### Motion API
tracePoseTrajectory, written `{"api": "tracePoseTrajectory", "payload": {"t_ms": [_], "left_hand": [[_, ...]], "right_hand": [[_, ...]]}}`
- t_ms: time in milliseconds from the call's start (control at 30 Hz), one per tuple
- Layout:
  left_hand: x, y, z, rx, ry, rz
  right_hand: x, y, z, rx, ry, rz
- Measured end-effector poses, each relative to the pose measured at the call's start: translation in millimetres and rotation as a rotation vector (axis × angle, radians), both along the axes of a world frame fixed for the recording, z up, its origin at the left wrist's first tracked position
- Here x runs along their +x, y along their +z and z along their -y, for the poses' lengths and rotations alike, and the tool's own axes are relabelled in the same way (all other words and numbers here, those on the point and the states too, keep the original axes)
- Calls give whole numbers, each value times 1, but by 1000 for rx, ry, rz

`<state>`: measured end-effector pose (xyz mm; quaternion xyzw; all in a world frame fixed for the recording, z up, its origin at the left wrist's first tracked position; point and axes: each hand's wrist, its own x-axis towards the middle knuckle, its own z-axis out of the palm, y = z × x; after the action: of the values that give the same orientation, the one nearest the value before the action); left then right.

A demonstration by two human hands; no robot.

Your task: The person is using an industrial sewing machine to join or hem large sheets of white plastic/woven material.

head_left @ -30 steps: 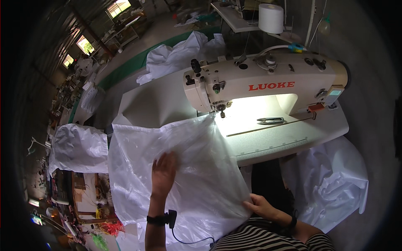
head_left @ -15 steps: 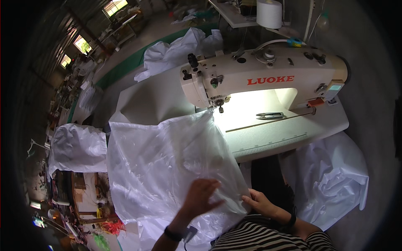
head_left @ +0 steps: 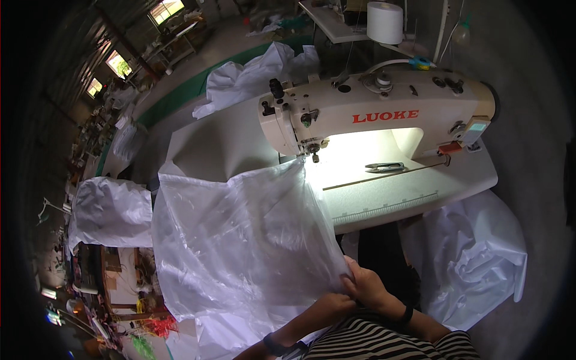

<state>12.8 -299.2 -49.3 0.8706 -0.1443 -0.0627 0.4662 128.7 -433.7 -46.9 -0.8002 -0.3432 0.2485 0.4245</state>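
Note:
A large translucent white plastic sheet (head_left: 240,240) lies over the sewing table and hangs off its near edge. Its far corner reaches under the needle of the cream industrial sewing machine (head_left: 372,114). My right hand (head_left: 367,283) pinches the sheet's near right corner close to my body. My left hand (head_left: 329,307) is right beside it, also closed on the sheet's near edge. Both hands sit together below the table's front edge, above my striped top.
Small thread snips (head_left: 384,167) lie on the lit white table (head_left: 408,192) right of the needle. Crumpled white bags (head_left: 474,252) hang at the right, another pile (head_left: 111,210) at the left, more behind the machine (head_left: 258,78). A thread cone (head_left: 384,21) stands at the back.
My left hand slid from flat on the middle of the sheet down and right to the near corner, joining my right hand. The sheet has been pulled smoother.

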Motion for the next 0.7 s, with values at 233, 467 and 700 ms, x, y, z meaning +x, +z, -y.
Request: {"api": "tracePoseTrajectory", "payload": {"t_ms": [233,467,700], "left_hand": [[53,36,-73,289,498,422],[127,26,-115,571,544,372],[121,16,-117,724,522,391]], "right_hand": [[-9,14,11,31,-19,17],[-11,18,12,26,-10,178],[3,15,-2,171,-95,261]]}}
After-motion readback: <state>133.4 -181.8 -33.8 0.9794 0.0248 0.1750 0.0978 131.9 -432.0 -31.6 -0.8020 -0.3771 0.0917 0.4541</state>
